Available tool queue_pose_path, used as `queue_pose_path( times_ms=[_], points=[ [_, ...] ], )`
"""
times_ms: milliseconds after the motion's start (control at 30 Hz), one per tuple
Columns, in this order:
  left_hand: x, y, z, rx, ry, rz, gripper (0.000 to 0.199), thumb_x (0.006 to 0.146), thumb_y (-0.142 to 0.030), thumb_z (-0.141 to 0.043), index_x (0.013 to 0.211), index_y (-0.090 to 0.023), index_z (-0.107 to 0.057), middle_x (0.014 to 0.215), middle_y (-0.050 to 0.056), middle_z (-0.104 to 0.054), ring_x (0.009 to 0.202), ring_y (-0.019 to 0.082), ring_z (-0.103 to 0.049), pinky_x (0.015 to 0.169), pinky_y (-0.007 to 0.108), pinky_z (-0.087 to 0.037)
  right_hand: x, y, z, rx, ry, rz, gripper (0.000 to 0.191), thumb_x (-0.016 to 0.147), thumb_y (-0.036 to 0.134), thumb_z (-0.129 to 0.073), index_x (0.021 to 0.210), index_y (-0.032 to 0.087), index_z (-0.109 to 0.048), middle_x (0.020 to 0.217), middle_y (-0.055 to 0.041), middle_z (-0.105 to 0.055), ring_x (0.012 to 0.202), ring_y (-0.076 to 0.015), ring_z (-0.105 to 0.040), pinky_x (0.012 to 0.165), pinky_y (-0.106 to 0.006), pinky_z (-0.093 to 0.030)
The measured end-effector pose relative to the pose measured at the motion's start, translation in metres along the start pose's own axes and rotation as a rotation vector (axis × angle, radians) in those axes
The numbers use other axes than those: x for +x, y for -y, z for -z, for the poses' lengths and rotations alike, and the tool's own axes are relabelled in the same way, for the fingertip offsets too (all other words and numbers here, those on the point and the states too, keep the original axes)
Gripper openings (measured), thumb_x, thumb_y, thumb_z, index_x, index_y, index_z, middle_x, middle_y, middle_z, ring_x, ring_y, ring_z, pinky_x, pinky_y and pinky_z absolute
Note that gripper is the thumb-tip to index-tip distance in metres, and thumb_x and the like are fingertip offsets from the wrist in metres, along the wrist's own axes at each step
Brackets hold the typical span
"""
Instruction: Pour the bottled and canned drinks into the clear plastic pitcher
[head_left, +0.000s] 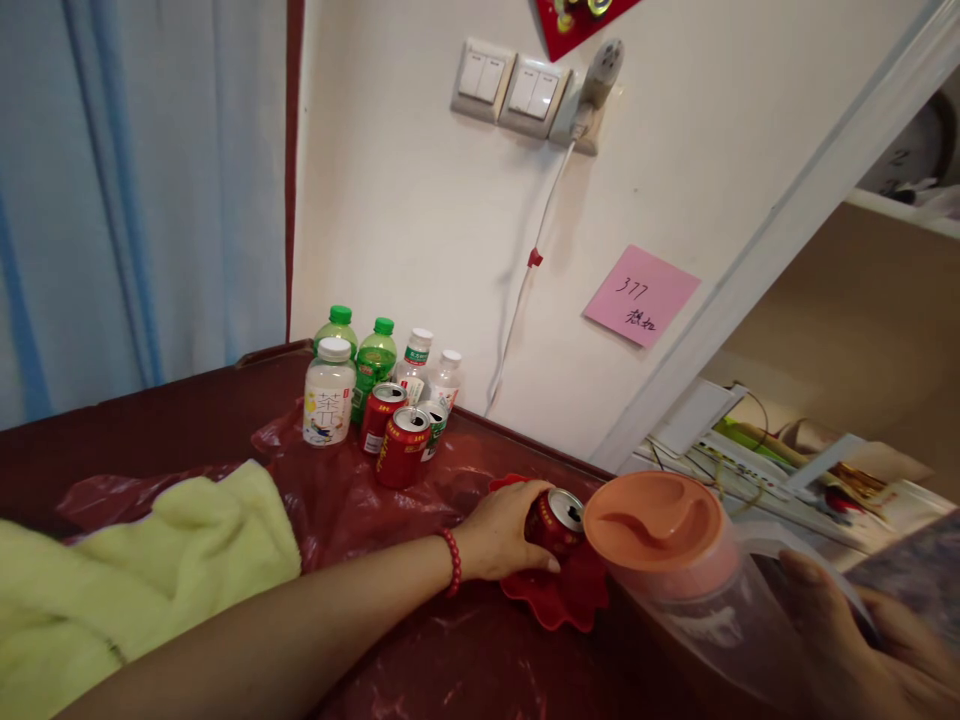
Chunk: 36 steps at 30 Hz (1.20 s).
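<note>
My left hand (502,532), with a red bead bracelet at the wrist, is wrapped round a red can (556,520) with an opened top. That can is upright over a red wavy-edged dish (559,598). At the lower right, my right hand (847,630) grips the handle of a clear plastic pitcher (720,610). The pitcher's orange lid (654,520) is close to the right side of the can and partly overlaps the dish's side of the view. Part of my right hand is blurred and cut by the frame edge.
Behind my left hand stand red cans (403,450), a green can (433,425), green-capped bottles (373,365) and white-capped bottles (328,395). A yellow towel (225,540) lies left on the dark red table (45,440). A white cable (517,310) hangs along the wall; shelves stand right.
</note>
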<state>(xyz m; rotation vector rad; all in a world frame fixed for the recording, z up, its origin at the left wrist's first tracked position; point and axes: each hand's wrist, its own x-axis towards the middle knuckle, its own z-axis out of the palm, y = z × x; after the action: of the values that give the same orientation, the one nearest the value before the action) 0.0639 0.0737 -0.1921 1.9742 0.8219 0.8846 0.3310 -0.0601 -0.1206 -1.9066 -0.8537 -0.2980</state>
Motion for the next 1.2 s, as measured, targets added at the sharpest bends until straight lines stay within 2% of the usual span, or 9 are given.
queue_pose_path(
  times_ms=[67, 233, 333, 433, 633, 800, 967, 1067, 1200],
  points=[
    [0.0, 0.001, 0.0, -0.014, 0.0, -0.006, 0.086, 0.059, -0.022, -0.1, 0.137, -0.02, -0.063, 0.141, 0.014, -0.07, 0.13, 0.039, -0.064, 0.111, 0.051, -0.05, -0.004, 0.013, 0.002, -0.007, 0.021, -0.095, 0.061, 0.064, 0.084, -0.064, 0.082, 0.026, -0.07, 0.07, -0.0046, -0.064, 0.075, -0.0324, -0.062, 0.063, -0.041, -0.042],
    [0.0, 0.003, 0.001, -0.041, -0.011, -0.017, 0.086, 0.057, -0.02, -0.099, 0.136, -0.022, -0.064, 0.139, 0.012, -0.071, 0.129, 0.038, -0.064, 0.112, 0.052, -0.048, -0.008, 0.038, 0.002, 0.019, 0.022, -0.135, 0.068, 0.053, 0.093, -0.052, 0.067, 0.027, -0.062, 0.062, -0.0061, -0.058, 0.071, -0.0294, -0.055, 0.061, -0.039, -0.04],
    [0.001, 0.004, 0.002, -0.062, -0.012, -0.012, 0.086, 0.056, -0.017, -0.098, 0.135, -0.022, -0.064, 0.139, 0.012, -0.071, 0.127, 0.036, -0.064, 0.113, 0.052, -0.048, -0.008, 0.042, -0.002, 0.123, 0.013, -0.195, 0.075, 0.047, 0.097, -0.054, 0.068, 0.026, -0.065, 0.06, -0.0055, -0.056, 0.07, -0.028, -0.053, 0.058, -0.037, -0.039],
    [0.001, 0.002, 0.002, -0.108, 0.001, 0.005, 0.085, 0.057, -0.013, -0.096, 0.135, -0.023, -0.063, 0.139, 0.011, -0.07, 0.129, 0.034, -0.064, 0.115, 0.049, -0.047, -0.007, 0.036, -0.009, 0.24, -0.009, -0.213, 0.078, 0.048, 0.099, -0.06, 0.067, 0.023, -0.067, 0.057, -0.0035, -0.051, 0.063, -0.0232, -0.046, 0.053, -0.033, -0.033],
    [0.002, -0.004, 0.007, -0.133, 0.007, 0.027, 0.08, 0.062, -0.009, -0.087, 0.136, -0.021, -0.06, 0.144, 0.013, -0.068, 0.134, 0.032, -0.062, 0.12, 0.048, -0.042, -0.002, 0.015, -0.028, 0.502, -0.062, -0.181, 0.081, 0.056, 0.101, -0.068, 0.054, 0.02, -0.054, 0.051, 0.0012, -0.04, 0.053, -0.0129, -0.035, 0.049, -0.027, -0.026],
    [0.004, -0.003, 0.008, -0.08, 0.0, 0.034, 0.078, 0.065, -0.016, -0.084, 0.138, -0.019, -0.057, 0.146, 0.016, -0.066, 0.136, 0.034, -0.061, 0.122, 0.052, -0.04, 0.004, 0.006, -0.044, 0.699, -0.129, -0.177, 0.081, 0.061, 0.098, -0.072, 0.055, 0.022, -0.047, 0.05, 0.0035, -0.039, 0.049, -0.0104, -0.033, 0.046, -0.024, -0.025],
    [0.004, -0.004, 0.007, -0.088, 0.004, 0.026, 0.084, 0.068, -0.03, -0.087, 0.144, -0.02, -0.052, 0.149, 0.017, -0.065, 0.139, 0.036, -0.06, 0.122, 0.054, -0.042, 0.007, 0.004, -0.049, 0.829, -0.194, -0.198, 0.082, 0.06, 0.096, -0.077, 0.055, 0.023, -0.041, 0.05, 0.0064, -0.034, 0.049, -0.0093, -0.034, 0.046, -0.023, -0.028],
    [0.004, -0.006, 0.008, -0.068, 0.023, 0.035, 0.079, 0.068, -0.03, -0.086, 0.14, -0.02, -0.057, 0.146, 0.017, -0.068, 0.138, 0.036, -0.062, 0.121, 0.053, -0.044, 0.009, 0.002, -0.05, 0.884, -0.232, -0.231, 0.083, 0.056, 0.095, -0.08, 0.053, 0.023, -0.038, 0.05, 0.0075, -0.032, 0.048, -0.0087, -0.033, 0.044, -0.022, -0.029],
    [0.006, -0.008, 0.01, 0.005, -0.027, 0.059, 0.071, 0.067, -0.028, -0.085, 0.133, -0.021, -0.062, 0.142, 0.014, -0.072, 0.133, 0.037, -0.065, 0.12, 0.054, -0.044, 0.011, -0.005, -0.054, 0.941, -0.27, -0.282, 0.083, 0.055, 0.094, -0.082, 0.054, 0.022, -0.041, 0.051, 0.0078, -0.033, 0.048, -0.0083, -0.035, 0.044, -0.022, -0.032]
  ],
)
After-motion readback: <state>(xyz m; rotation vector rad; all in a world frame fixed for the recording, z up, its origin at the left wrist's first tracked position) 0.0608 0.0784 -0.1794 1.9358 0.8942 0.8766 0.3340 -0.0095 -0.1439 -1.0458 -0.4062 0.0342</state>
